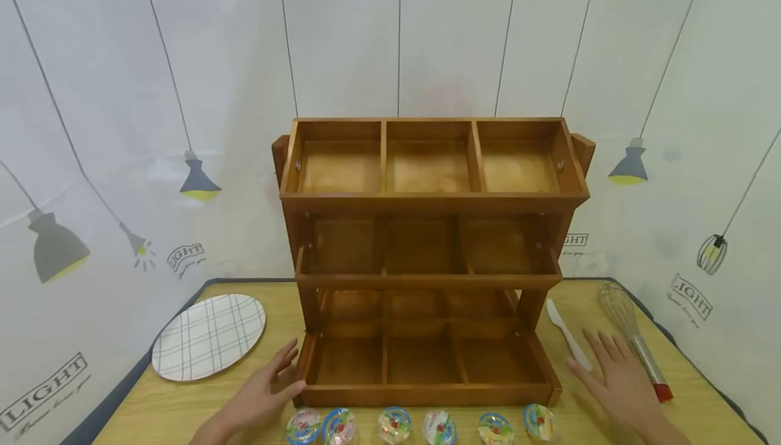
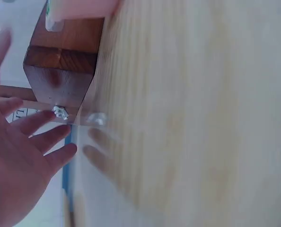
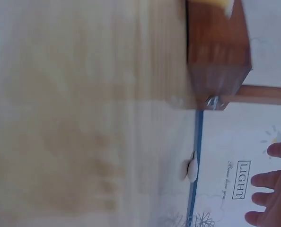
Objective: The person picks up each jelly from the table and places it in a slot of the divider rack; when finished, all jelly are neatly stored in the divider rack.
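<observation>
Wooden rack (image 1: 430,282) stands upright at the middle of the counter (image 1: 143,408), with three tiers, each divided into three compartments across its width. From the left: a white oval-looking plate (image 1: 209,336) with a grid of thin lines lies on the counter, apart from the rack. Next comes the left hand (image 1: 262,391), fingers and thumb spread, at the rack's lower left front corner. Its thumb tip overlaps that corner in the head view; contact cannot be confirmed. The left wrist view shows the fingers apart near a metal bolt (image 2: 60,112) on the rack's side.

Six small lidded cups (image 1: 394,424) form a row on the counter just in front of the rack, the two leftmost close together. Their lids carry blue, green and red print.

Right of the rack, a white knife (image 1: 569,336) lies at a slant on the counter. The right hand (image 1: 619,380) is also spread, palm side toward the counter, with its thumb near the lower end of the knife; whether they touch cannot be determined. Farthest right, a wire whisk (image 1: 641,350) with a red handle end lies just beside this hand. Behind everything hangs a pale backdrop (image 1: 232,58) printed with lamps.
</observation>
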`<move>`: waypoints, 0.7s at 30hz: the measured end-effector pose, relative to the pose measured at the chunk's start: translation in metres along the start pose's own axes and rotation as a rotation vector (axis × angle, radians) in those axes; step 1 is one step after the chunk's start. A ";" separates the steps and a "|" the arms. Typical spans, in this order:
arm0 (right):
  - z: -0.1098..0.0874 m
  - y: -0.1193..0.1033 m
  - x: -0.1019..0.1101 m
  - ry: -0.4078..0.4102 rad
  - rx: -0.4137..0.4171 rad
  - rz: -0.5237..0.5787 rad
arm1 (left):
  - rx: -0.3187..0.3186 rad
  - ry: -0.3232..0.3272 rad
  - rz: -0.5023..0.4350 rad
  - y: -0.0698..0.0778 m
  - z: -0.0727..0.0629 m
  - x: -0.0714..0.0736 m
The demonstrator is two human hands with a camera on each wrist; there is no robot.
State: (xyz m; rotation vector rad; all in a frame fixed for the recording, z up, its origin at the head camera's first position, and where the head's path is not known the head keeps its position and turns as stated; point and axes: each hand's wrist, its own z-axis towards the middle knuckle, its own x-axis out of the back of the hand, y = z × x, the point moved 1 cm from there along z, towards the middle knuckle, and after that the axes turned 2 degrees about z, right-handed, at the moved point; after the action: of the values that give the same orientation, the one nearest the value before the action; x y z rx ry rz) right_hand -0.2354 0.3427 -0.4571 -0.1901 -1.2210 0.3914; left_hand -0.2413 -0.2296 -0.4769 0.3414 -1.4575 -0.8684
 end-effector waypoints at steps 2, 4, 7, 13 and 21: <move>-0.006 -0.005 0.002 -0.008 -0.025 0.056 | -0.019 0.001 -0.020 0.000 -0.001 -0.001; -0.014 -0.011 0.003 -0.022 -0.042 0.128 | -0.031 -0.002 -0.047 -0.002 -0.002 -0.003; -0.028 -0.020 0.002 -0.066 -0.080 0.220 | -0.022 -0.024 -0.113 -0.006 -0.005 -0.005; -0.055 -0.047 -0.007 -0.110 -0.285 0.357 | 0.014 -0.106 -0.302 -0.015 -0.008 -0.010; -0.059 -0.062 -0.019 -0.202 -0.380 0.539 | 0.091 -0.100 -0.357 -0.011 -0.006 -0.011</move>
State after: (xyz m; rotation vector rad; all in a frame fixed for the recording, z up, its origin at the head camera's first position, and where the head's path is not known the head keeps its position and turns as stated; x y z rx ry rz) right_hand -0.1733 0.2826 -0.4723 -0.8342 -1.4311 0.6526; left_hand -0.2373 -0.2312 -0.4934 0.6480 -1.5576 -1.1188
